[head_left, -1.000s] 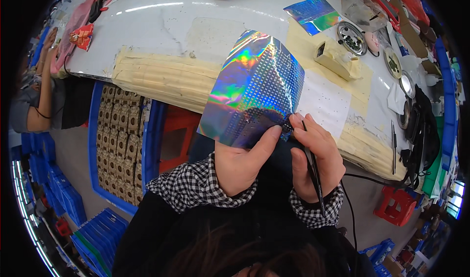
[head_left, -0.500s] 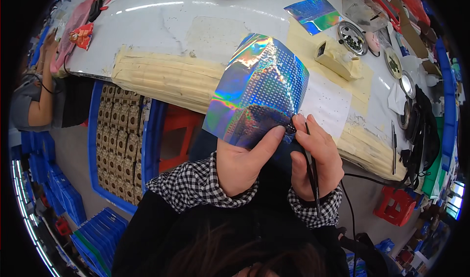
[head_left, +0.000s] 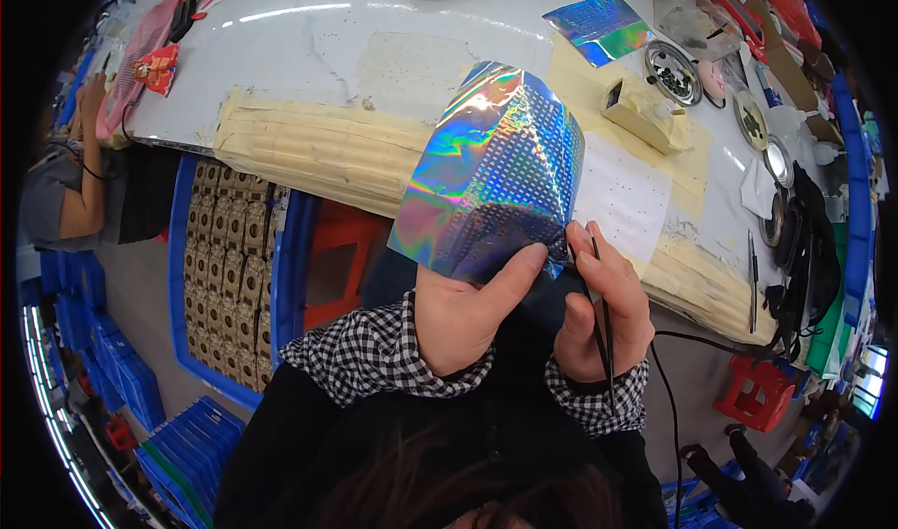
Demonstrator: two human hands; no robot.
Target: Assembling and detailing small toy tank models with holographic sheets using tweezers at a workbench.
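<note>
The left hand is closed on the bottom edge of a shiny rainbow sheet, thumb on the front, and holds it up in front of the table. The right hand is curled around a thin black tool with a wire, and its tip is at the sheet's lower right corner. The sheet hides the fingers behind it and part of the table edge, so I cannot tell what the tip touches
</note>
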